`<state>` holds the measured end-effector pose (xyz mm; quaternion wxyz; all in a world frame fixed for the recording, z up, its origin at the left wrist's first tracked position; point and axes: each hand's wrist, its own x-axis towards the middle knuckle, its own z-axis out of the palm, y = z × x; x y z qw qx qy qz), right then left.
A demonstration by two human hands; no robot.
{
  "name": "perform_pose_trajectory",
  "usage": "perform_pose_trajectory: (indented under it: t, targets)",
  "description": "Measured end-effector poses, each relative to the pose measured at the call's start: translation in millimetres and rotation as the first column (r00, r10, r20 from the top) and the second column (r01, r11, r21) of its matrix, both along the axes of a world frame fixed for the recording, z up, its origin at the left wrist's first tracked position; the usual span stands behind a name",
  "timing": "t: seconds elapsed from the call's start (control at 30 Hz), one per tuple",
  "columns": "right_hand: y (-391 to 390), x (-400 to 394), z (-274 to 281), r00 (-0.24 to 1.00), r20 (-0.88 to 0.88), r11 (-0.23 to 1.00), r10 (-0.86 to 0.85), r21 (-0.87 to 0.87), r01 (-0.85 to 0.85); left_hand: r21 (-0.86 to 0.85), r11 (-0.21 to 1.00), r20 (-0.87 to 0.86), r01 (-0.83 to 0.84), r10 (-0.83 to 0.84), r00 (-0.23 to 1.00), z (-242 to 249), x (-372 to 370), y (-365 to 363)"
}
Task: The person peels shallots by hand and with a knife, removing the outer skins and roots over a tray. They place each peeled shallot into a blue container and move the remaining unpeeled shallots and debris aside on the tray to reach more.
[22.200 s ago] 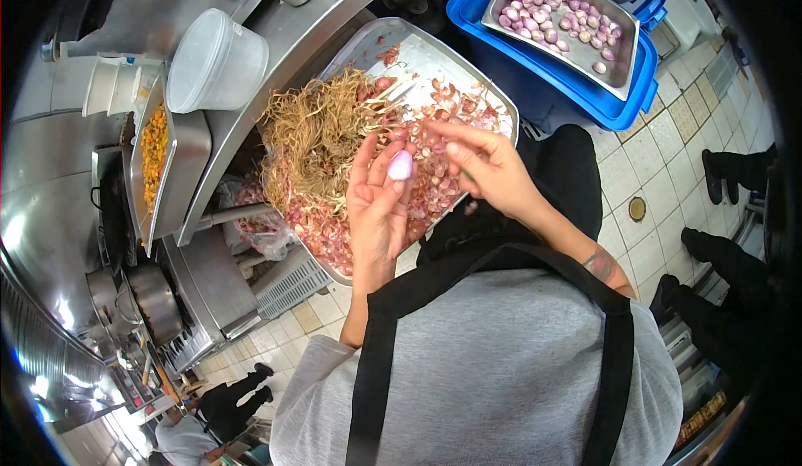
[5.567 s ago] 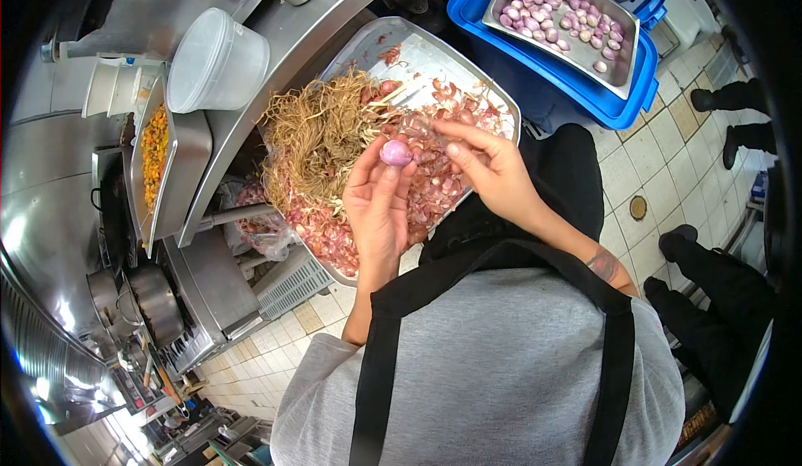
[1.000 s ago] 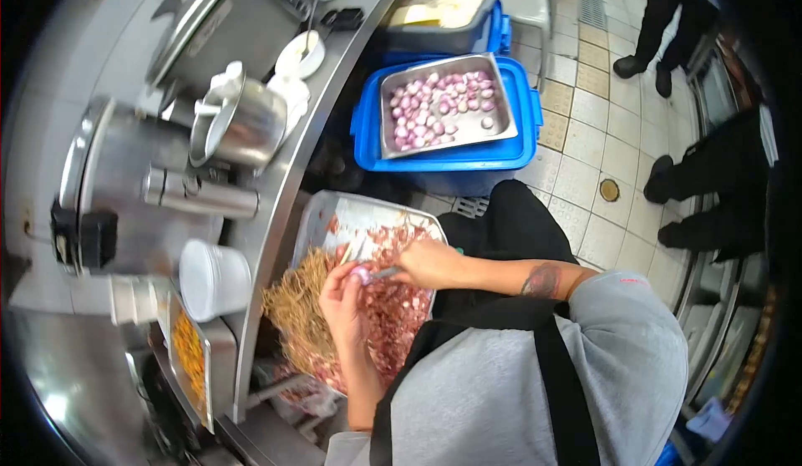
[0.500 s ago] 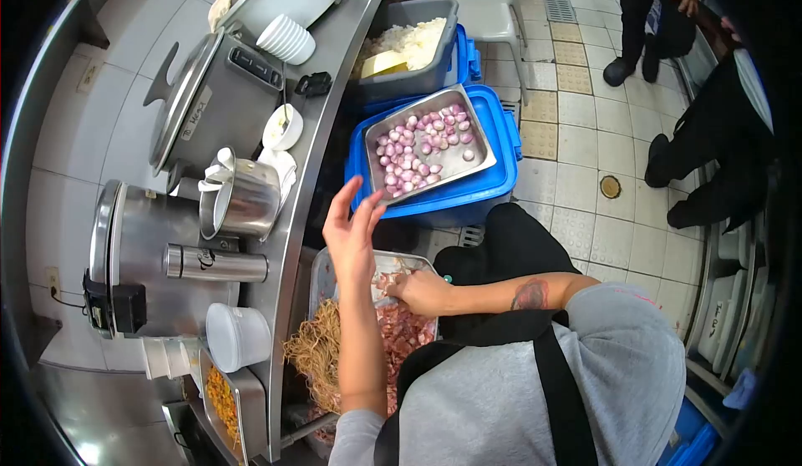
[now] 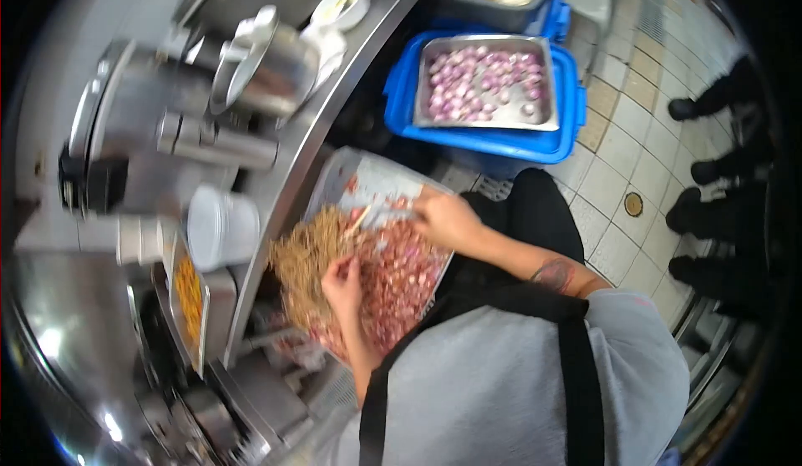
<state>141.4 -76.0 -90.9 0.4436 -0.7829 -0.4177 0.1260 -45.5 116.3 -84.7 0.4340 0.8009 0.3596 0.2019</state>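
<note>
My right hand (image 5: 449,222) is closed over the tub, holding what looks like a knife (image 5: 391,215) with its blurred grey blade pointing left. Lower and to the left, my left hand (image 5: 341,285) has its fingers curled together; whatever they hold, if anything, cannot be made out. Both hands are over a plastic tub (image 5: 330,178) heaped with pink-red pieces (image 5: 405,278), perhaps shallots. A brown stringy pile (image 5: 305,253) lies along the tub's left side. Beyond it, peeled shallots (image 5: 468,86) sit in a metal tray (image 5: 547,69).
The tray rests on a blue lid (image 5: 401,90). A steel counter (image 5: 305,136) runs along the left, bearing a metal pot (image 5: 284,73), a flask (image 5: 221,142) and a white tub (image 5: 221,228). Other people's dark-clothed legs (image 5: 723,207) stand on the tiled floor at right.
My left hand has come down from its raised, spread position to the tub, and its fingers have closed. My right hand stays over the tub. The whole view has turned and shifted.
</note>
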Motion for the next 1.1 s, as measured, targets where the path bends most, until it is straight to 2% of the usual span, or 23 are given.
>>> perform_pose_trajectory:
  t: [0.03,0.07,0.1,0.13,0.23,0.33,0.47,0.53,0.57,0.67,0.7,0.73,0.8,0.83,0.9,1.0,1.03,1.1]
  targets:
    - [-4.0,-1.2,12.3,0.997,0.062,0.997,-0.051,0.063,0.047,0.067,0.998,0.018,0.004,-0.005,1.0,-3.5,-2.8,-0.2]
    - [1.4,-2.7,1.2,0.995,0.059,0.997,-0.075,0.029,0.074,0.137,0.99,0.033,0.01,-0.015,0.999,-7.6,-4.9,0.8]
    - [-0.1,-3.7,9.2,0.998,0.005,0.998,-0.058,0.006,0.058,0.185,0.983,-0.029,0.007,-0.002,1.0,-0.9,-3.4,-3.4]
    - [1.3,-6.3,8.6,0.996,0.009,0.994,-0.09,0.071,0.089,0.233,0.972,-0.09,0.018,0.003,0.996,11.3,-1.1,-9.9]
    - [-2.1,-9.6,16.4,0.999,-0.028,0.996,-0.016,0.085,0.019,0.32,0.943,-0.125,-0.089,0.136,0.983,26.7,3.1,-16.8]
    - [-5.0,-10.5,18.9,0.997,-0.08,0.995,0.022,0.097,-0.014,0.368,0.921,-0.021,-0.132,0.15,0.989,30.7,8.5,-19.0]
    - [-1.0,-8.6,18.3,0.973,-0.22,0.988,0.068,0.152,-0.034,0.392,0.917,-0.07,0.07,-0.046,0.996,42.5,34.1,-29.0]
    - [-1.2,-6.8,26.1,0.939,-0.329,0.991,0.099,0.115,-0.064,0.44,0.88,-0.034,0.178,-0.182,0.983,35.6,50.0,-26.4]
    - [0.5,-8.1,23.6,0.946,-0.311,0.987,0.086,0.156,-0.038,0.467,0.85,-0.089,0.243,-0.228,0.969,37.7,58.2,-26.3]
    - [-0.3,-7.2,20.8,0.923,-0.359,0.981,0.136,0.181,-0.074,0.516,0.823,-0.033,0.238,-0.259,0.965,38.7,84.8,-12.7]
    - [-0.7,-9.8,19.8,0.911,-0.386,0.966,0.144,0.253,-0.046,0.561,0.803,-0.021,0.204,-0.232,0.973,41.3,94.9,-1.6]
    - [-3.3,-10.0,20.7,0.901,-0.412,0.974,0.138,0.221,-0.049,0.466,0.868,-0.022,0.17,-0.181,0.983,37.3,105.0,12.8]
    - [-8.2,-6.6,24.5,0.88,-0.458,0.984,0.13,0.165,-0.06,0.424,0.856,-0.317,0.297,-0.167,0.934,34.3,118.6,40.3]
    - [-9.7,-5.6,25.2,0.876,-0.463,0.982,0.137,0.181,-0.057,0.381,0.831,-0.52,0.406,-0.17,0.837,31.1,122.8,44.0]
    - [-12.3,-5.6,24.4,0.868,-0.474,0.975,0.146,0.218,-0.045,0.232,0.778,-0.841,0.584,-0.141,0.523,26.2,130.7,49.8]
    - [-12.2,-5.5,14.1,0.884,-0.423,0.963,0.198,0.254,-0.095,0.315,0.72,-0.8,0.619,-0.15,0.581,11.8,130.2,50.0]
    - [-12.4,-6.1,18.0,0.896,-0.393,0.963,0.208,0.244,-0.117,0.296,0.753,-0.784,0.587,-0.159,0.6,13.3,129.5,47.5]
    - [-9.9,-11.2,15.5,0.892,-0.375,0.95,0.253,0.27,-0.156,0.37,0.829,-0.547,0.419,-0.17,0.82,19.4,118.9,44.4]
